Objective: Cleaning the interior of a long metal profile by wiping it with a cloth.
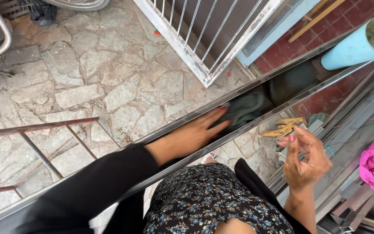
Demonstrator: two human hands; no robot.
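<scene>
left hand (195, 132), dark cloth (243, 110), glossy metal channel (109, 171)

No pkgs, labels, signs, screens.

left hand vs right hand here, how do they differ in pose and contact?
The left hand lies flat, fingers stretched along the long metal channel, pressing a dark cloth inside it; the right hand is raised beside the channel, fingers loosely curled, holding nothing. The left hand's back faces the camera; the right hand shows its palm side. The left arm wears a black sleeve; the right forearm shows bare. Both have red-painted nails.
</scene>
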